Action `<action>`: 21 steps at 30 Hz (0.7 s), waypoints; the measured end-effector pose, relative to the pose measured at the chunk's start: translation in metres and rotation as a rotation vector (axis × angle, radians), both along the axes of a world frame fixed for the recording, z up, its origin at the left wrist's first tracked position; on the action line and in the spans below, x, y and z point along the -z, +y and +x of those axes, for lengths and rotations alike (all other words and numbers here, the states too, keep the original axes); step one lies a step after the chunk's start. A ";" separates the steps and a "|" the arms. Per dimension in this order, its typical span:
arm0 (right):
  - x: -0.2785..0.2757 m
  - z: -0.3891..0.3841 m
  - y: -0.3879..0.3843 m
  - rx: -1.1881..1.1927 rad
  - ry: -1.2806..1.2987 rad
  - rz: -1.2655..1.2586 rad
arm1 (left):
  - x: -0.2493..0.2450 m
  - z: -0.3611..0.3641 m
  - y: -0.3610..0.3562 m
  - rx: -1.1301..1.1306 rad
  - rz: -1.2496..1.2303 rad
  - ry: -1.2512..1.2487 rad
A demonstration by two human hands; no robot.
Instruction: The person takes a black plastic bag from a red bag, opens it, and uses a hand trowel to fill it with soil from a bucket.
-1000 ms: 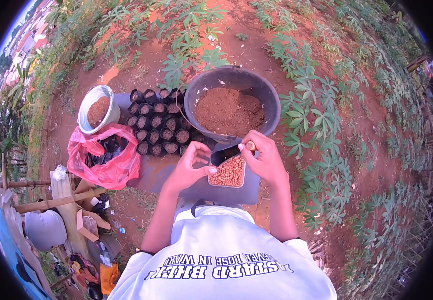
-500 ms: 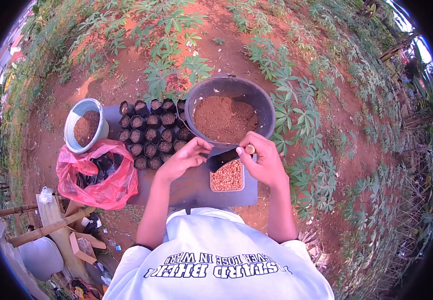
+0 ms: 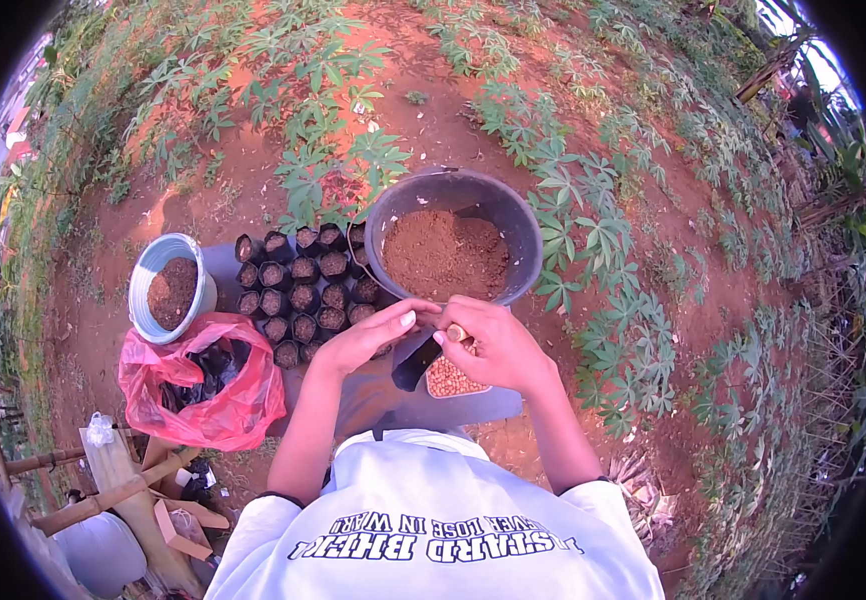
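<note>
My right hand is closed around a tool with a round wooden handle end. A black piece, dark like the small planting bags, hangs just below both hands. My left hand is raised with its fingers stretched out, their tips at the right hand's fingers. Under the right hand, a clear square tub holds yellow-orange corn kernels, partly covered by the hand and the black piece. Just beyond the hands stands a large black bucket with brown soil in it.
Rows of soil-filled black planting bags stand left of the bucket on the grey table. Further left are a pale blue pail of soil and a red plastic bag with black plastic inside. Leafy plants grow around.
My hands have come together, the right moving left and slightly down with the wooden-handled tool. The left fingers have straightened. The black piece has swung lower and left, across the tub's left side.
</note>
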State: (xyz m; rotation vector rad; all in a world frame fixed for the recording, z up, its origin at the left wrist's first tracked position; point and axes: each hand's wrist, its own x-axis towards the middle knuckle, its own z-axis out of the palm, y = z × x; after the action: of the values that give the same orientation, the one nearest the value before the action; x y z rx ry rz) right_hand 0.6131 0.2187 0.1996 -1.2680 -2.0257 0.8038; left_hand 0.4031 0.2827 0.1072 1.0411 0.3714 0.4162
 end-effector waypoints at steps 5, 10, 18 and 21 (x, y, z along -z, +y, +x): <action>0.004 0.006 -0.003 0.025 -0.033 0.009 | -0.009 0.008 -0.003 -0.059 0.172 0.220; 0.010 0.019 -0.005 0.043 -0.045 -0.028 | -0.007 0.013 -0.009 -0.092 0.200 0.305; 0.018 0.051 -0.003 0.067 0.049 -0.031 | 0.000 0.024 -0.030 -0.101 -0.071 0.247; 0.019 0.065 0.000 0.086 0.100 -0.029 | 0.002 0.032 -0.035 -0.061 -0.167 0.090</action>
State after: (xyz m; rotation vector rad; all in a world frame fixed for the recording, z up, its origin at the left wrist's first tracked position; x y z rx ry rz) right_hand 0.6781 0.2185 0.1807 -1.2956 -1.8744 0.8423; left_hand 0.4349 0.2478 0.1050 0.8893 0.5111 0.3866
